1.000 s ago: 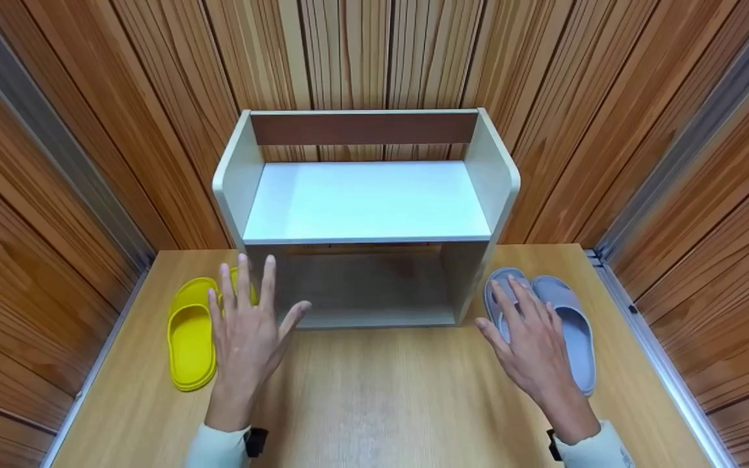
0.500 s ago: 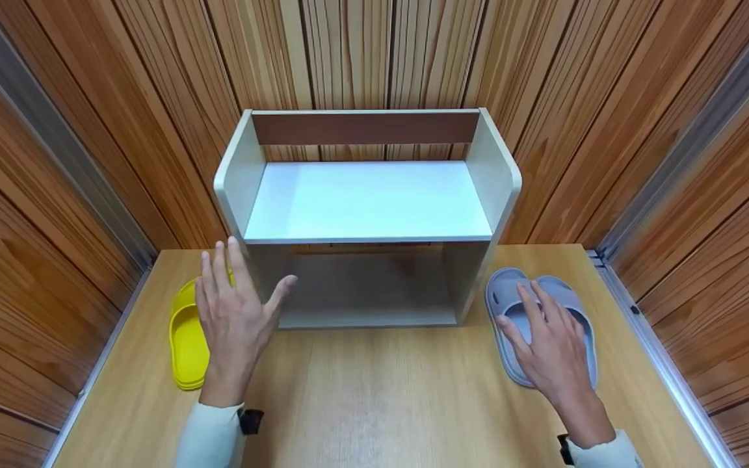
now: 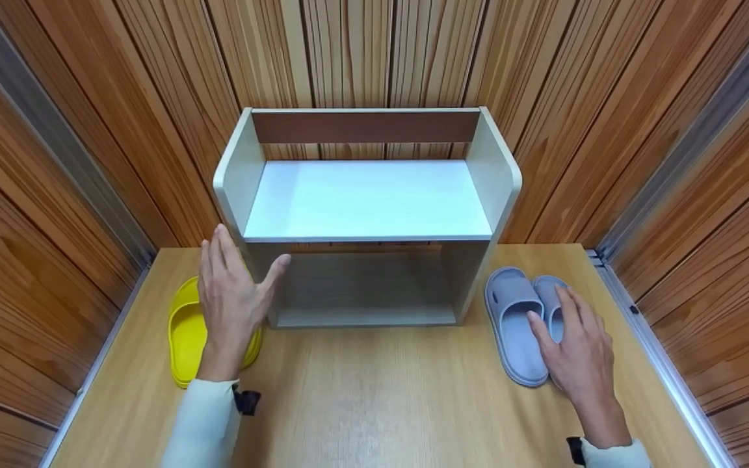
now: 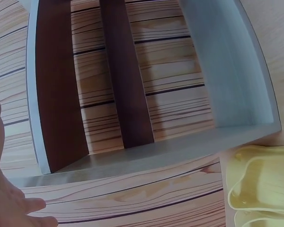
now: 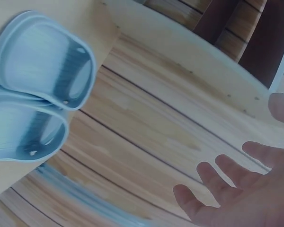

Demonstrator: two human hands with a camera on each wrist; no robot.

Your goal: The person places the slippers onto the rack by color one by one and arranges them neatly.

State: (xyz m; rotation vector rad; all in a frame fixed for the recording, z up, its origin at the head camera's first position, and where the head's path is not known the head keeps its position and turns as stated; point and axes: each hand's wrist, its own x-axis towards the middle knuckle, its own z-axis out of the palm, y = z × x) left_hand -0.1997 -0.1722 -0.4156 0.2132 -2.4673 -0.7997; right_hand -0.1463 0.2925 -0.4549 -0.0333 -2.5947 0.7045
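Observation:
In the head view my left hand (image 3: 231, 299) hovers over the pair of yellow slippers (image 3: 187, 338), fingers extended and thumb spread, covering part of them. Nothing is in its grasp. Over the right one of two grey-blue slippers (image 3: 519, 335) is my right hand (image 3: 580, 348), its fingers loosely bent and holding nothing. The left wrist view shows the left hand (image 4: 14, 198) at the shelf's side, with the yellow slippers (image 4: 267, 182) at the lower right. In the right wrist view the right hand (image 5: 246, 189) is apart from the grey-blue slippers (image 5: 42, 61).
A white two-tier shelf (image 3: 368, 201) with a brown back rail (image 3: 365, 127) stands between the slipper pairs, near the wood-plank wall (image 3: 348, 52). Plank walls with metal rails (image 3: 667, 383) flank the light wooden floor (image 3: 374, 396).
My left hand has moved forward and slightly left, its fingers drawing closer together. My right hand has shifted right, uncovering the left grey-blue slipper. Shelf and slippers stay put.

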